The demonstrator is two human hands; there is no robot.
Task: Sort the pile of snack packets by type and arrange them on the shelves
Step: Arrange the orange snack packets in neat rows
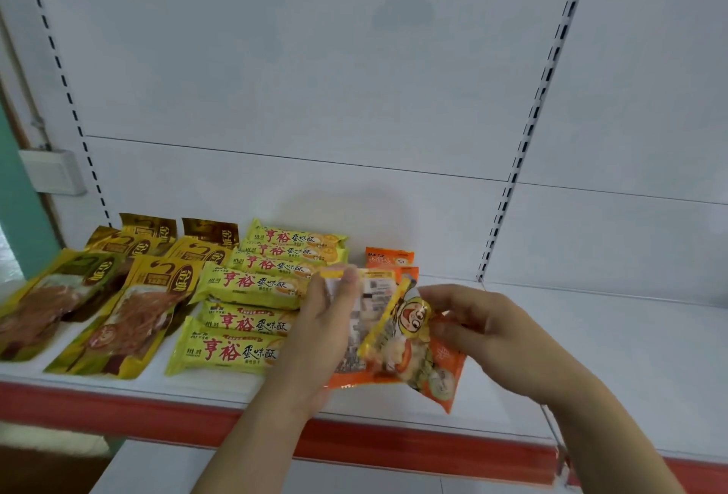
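Both hands are up over the near edge of the white metal shelf with the red front strip (591,355), sharing a small bundle of packets. The left hand (319,332) grips the left side of an orange-and-white plastic snack packet (354,344), thumb curled over its top edge and fingers closed behind it. The right hand (484,332) pinches the right side of a second crinkly orange packet with a cartoon face (417,351), which overlaps the first and tilts down to the right. How many packets are in the bundle is hard to say, since motion blur smears the print; it could be two or three.

On the shelf the sorting is well under way. The gold-and-brown foil pouches (102,296) lie at the far left, the row of long yellow wrapped bars with red lettering (256,288) sits in the middle, and a short stack of small orange packets (390,259) lies just right of the bars, toward the back.

That orange stack is the likely home for what the hands hold. It lies straight beyond the bundle, farther in and a little above the left hand's thumb, so the left hand is nearer. The stacked packets run with their long axis left to right, so the held ones would need turning flat to match.
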